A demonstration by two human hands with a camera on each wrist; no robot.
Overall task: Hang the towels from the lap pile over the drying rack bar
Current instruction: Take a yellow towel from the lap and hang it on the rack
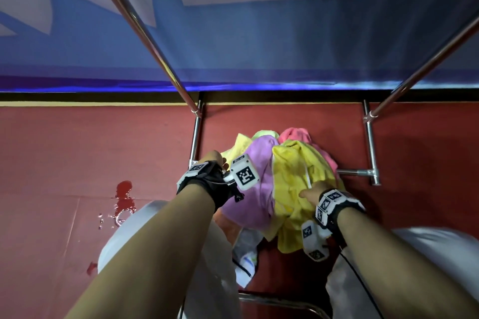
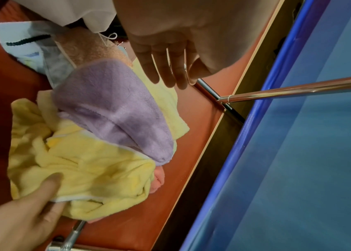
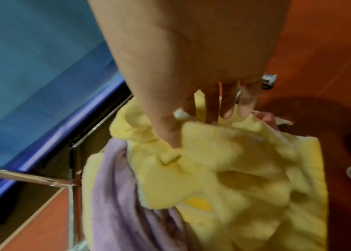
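Note:
A loose pile of towels lies on my lap: a yellow towel (image 1: 298, 171) on top at the right, a purple towel (image 1: 248, 204) to its left, and a pink towel (image 1: 295, 133) behind them. My right hand (image 1: 311, 191) pinches an edge of the yellow towel (image 3: 224, 169) between thumb and fingers (image 3: 228, 108). At the pile's left side is my left hand (image 1: 216, 159). Its fingers (image 2: 166, 71) are straight over a pale yellow towel (image 2: 166, 101) beside the purple towel (image 2: 114, 108); contact cannot be judged. The rack bar (image 1: 145, 31) slants overhead, bare.
A second chrome bar (image 1: 427, 67) slants up on the right, and the rack's lower legs (image 1: 370, 142) stand on the red floor. A blue sheet (image 1: 259, 46) hangs behind. A wet stain (image 1: 124, 197) marks the floor at left. A white bag (image 1: 246, 254) sits between my knees.

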